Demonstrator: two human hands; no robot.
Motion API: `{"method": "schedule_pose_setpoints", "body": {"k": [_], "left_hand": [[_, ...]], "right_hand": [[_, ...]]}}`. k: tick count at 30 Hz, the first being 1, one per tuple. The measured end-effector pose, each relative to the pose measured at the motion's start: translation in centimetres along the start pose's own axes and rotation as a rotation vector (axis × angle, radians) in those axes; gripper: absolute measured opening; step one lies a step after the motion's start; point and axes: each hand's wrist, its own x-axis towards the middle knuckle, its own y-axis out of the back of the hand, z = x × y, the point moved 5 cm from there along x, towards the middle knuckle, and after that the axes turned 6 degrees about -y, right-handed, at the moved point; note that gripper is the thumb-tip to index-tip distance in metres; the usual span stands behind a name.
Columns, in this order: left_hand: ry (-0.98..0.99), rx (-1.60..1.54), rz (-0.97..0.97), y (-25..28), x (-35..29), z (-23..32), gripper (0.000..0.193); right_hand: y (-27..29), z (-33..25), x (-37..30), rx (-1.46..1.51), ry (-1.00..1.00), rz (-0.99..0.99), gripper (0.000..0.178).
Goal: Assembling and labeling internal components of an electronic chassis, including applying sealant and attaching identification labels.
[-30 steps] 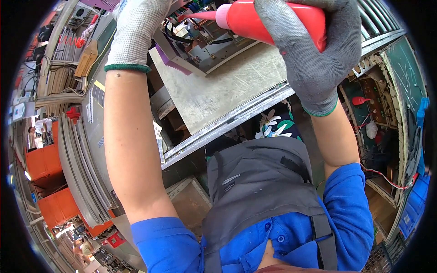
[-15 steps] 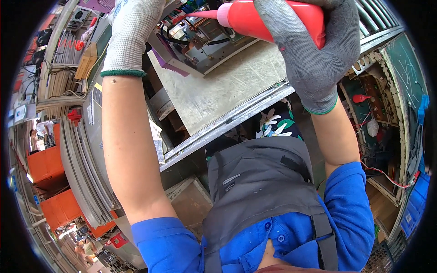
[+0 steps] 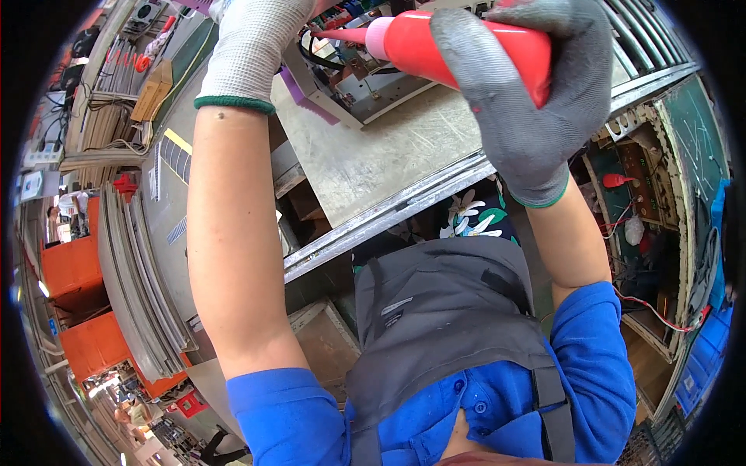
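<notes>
My right hand (image 3: pixel 536 124), in a grey-coated glove, is wrapped round a red squeeze bottle (image 3: pixel 423 53) with a pink collar. The bottle lies nearly level, its long thin nozzle (image 3: pixel 342 35) pointing left into an open electrical unit (image 3: pixel 373 87). Wires, a black cable and small metal parts show inside that unit, along with a purple side panel (image 3: pixel 311 99). My left hand (image 3: pixel 260 46), in a white knit glove with a green cuff, reaches up to the unit's left side. Its fingers are hidden at the top edge, so what they touch cannot be seen.
The unit stands on a scuffed metal worktop (image 3: pixel 365 171) with a raised rail (image 3: pixel 388 206) along its near edge. Metal rollers (image 3: pixel 649 35) lie at the right. Stacked grey panels (image 3: pixel 136 287) and orange bins (image 3: pixel 74 264) are at the left, an open cabinet (image 3: pixel 637 210) at the right.
My left hand and forearm have shifted a little to the right. The view has moved slightly, and the bottle's nozzle still points into the unit.
</notes>
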Motion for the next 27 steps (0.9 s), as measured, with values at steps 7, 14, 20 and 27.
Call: {"method": "schedule_pose_setpoints", "body": {"k": [7, 14, 20, 27], "left_hand": [[-0.094, -0.033, 0.056, -0.2, -0.1, -0.6, 0.046], [-0.122, -0.018, 0.138, -0.7, 0.9, -0.2, 0.041], [-0.253, 0.117, 0.237, -1.0, 1.2, -0.5, 0.044], [0.417, -0.695, -0.034, -5.6, 2.8, -8.6, 0.073]], "right_hand": [[-0.6, -0.8, -0.1, 0.014, -0.020, 0.018, 0.034], [-1.6, -2.0, -1.7, -0.243, 0.476, -0.149, 0.049], [-2.7, -4.8, -1.0, -0.359, 0.444, -0.223, 0.020], [2.8, -0.5, 0.3, 0.039, -0.119, -0.051, 0.029]]}}
